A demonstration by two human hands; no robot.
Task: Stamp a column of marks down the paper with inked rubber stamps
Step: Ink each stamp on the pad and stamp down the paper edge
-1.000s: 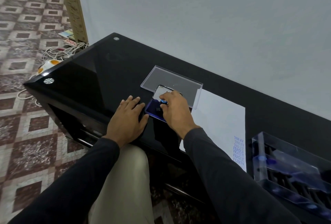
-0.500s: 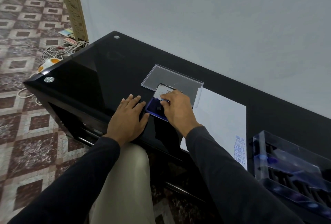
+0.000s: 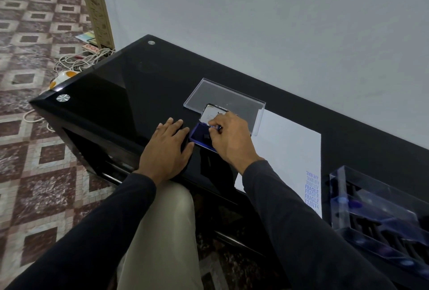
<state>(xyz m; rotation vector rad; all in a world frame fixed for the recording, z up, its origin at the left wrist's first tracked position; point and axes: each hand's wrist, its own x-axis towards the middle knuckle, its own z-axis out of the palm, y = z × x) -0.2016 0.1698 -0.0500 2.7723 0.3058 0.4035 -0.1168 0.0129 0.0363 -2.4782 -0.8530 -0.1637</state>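
My right hand point(image 3: 228, 137) pinches a small blue-handled rubber stamp point(image 3: 214, 127) and holds it down on the blue ink pad point(image 3: 200, 133), whose metal lid point(image 3: 211, 113) stands open behind it. My left hand point(image 3: 168, 148) lies flat on the black glass table point(image 3: 130, 94), its fingertips touching the pad's left edge. To the right lies the white paper point(image 3: 290, 150). A column of blue marks point(image 3: 312, 191) reading AIR MAIL and FRAGILE runs along its right edge.
A clear plastic lid point(image 3: 222, 96) lies behind the ink pad. A clear box with several stamps point(image 3: 380, 224) sits at the table's right end. The grey wall is close behind. Cables and a tiled floor are to the left.
My right hand has kept the stamp on the ink pad, shifting only slightly. My left hand has stayed flat beside the pad.
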